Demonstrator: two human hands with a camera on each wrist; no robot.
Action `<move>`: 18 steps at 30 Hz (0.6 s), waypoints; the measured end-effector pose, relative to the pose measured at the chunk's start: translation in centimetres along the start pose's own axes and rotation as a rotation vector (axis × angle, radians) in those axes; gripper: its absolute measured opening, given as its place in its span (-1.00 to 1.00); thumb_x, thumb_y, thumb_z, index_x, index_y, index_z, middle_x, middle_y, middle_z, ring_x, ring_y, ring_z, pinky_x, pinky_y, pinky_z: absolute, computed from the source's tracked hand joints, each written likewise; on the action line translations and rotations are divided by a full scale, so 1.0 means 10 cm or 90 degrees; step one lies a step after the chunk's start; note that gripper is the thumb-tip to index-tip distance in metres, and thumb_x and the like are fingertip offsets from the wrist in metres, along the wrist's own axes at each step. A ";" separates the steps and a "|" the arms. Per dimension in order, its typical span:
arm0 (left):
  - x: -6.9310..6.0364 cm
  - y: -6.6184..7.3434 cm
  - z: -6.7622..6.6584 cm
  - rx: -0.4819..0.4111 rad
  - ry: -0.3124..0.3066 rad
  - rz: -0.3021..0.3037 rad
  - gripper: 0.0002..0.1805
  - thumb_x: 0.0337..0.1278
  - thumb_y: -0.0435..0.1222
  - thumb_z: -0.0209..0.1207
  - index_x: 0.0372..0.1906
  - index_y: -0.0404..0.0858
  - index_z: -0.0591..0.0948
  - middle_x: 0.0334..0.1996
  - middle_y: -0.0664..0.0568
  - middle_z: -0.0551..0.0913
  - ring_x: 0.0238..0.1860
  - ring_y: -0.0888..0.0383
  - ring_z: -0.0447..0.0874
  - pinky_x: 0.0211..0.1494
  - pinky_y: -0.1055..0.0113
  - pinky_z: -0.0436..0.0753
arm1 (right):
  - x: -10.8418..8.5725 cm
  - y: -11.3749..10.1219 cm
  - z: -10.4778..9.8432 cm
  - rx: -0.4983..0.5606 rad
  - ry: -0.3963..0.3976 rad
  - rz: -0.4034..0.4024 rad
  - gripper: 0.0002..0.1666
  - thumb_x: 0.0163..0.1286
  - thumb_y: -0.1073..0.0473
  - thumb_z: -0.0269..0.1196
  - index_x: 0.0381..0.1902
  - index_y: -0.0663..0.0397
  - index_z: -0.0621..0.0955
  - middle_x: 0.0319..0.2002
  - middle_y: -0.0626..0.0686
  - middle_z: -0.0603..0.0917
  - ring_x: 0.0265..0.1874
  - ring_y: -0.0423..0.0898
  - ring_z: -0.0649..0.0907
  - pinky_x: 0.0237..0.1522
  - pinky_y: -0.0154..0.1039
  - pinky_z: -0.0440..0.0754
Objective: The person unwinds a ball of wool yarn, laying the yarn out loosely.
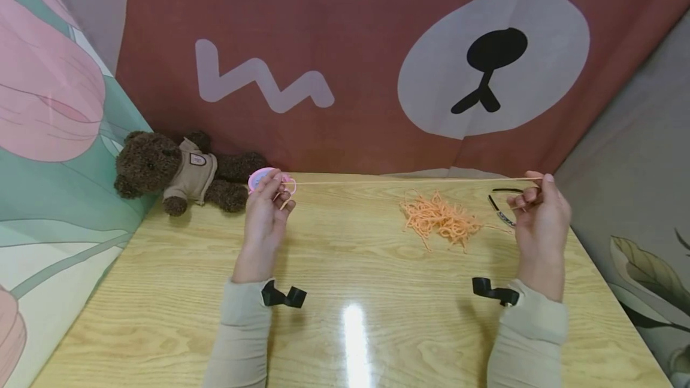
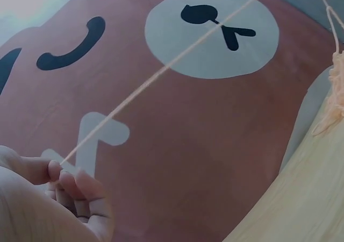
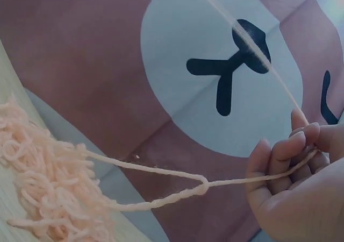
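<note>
A strand of orange yarn [image 1: 409,182] runs taut and nearly level between both hands, above the table. My left hand [image 1: 265,211] pinches its left end between thumb and fingers. On the other side my right hand [image 1: 541,220] pinches the strand between thumb and forefinger. From the right palm the yarn trails on to a loose, tangled heap of orange yarn [image 3: 48,183]; in the right wrist view that trailing part meets a loop near the heap. The heap lies on the table between the hands, closer to the right one.
A brown teddy bear [image 1: 194,172] in a beige shirt lies at the back left. Behind the left hand is a pink round object [image 1: 259,177], partly hidden. A black cord-like loop [image 1: 501,211] lies beside the right hand. A printed cloth [image 1: 345,136] hangs behind the wooden table [image 1: 334,268].
</note>
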State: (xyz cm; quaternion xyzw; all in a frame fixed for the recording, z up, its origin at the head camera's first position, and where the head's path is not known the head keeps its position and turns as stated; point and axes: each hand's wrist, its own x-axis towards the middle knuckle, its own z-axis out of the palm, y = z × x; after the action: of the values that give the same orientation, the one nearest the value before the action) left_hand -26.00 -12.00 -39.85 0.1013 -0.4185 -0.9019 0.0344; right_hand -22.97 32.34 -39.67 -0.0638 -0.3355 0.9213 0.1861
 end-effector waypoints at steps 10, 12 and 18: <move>0.02 0.07 -0.05 -0.043 0.009 0.006 -0.91 0.54 -0.29 0.03 -0.13 -0.07 0.54 -0.51 0.18 0.48 -0.51 0.30 0.43 -0.41 0.50 0.46 | 0.02 -0.01 -0.03 -0.029 0.025 0.003 -0.59 0.43 0.01 0.31 -0.01 0.25 0.69 -0.57 0.01 0.47 -0.62 -0.06 0.40 -0.42 -0.19 0.60; 0.02 0.07 -0.05 -0.042 0.008 0.003 -0.92 0.54 -0.28 0.03 -0.10 -0.07 0.54 -0.51 0.18 0.49 -0.50 0.30 0.43 -0.40 0.50 0.46 | 0.03 0.00 -0.02 -0.032 0.022 0.008 -0.59 0.43 0.01 0.30 0.00 0.25 0.69 -0.58 0.01 0.46 -0.62 -0.06 0.39 -0.42 -0.19 0.60; 0.01 0.10 -0.09 -0.037 0.020 0.001 -0.83 0.55 -0.28 0.00 0.07 -0.07 0.54 -0.42 0.19 0.57 -0.43 0.28 0.48 -0.34 0.48 0.52 | 0.03 0.00 -0.04 -0.019 0.024 0.016 -0.65 0.47 0.02 0.24 -0.14 0.25 0.66 -0.63 0.01 0.39 -0.66 -0.07 0.34 -0.46 -0.19 0.61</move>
State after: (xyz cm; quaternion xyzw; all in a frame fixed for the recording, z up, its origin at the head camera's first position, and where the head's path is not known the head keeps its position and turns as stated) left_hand -25.97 -13.36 -39.65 0.1144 -0.3918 -0.9118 0.0445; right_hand -23.18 32.70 -39.92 -0.0882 -0.3450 0.9170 0.1799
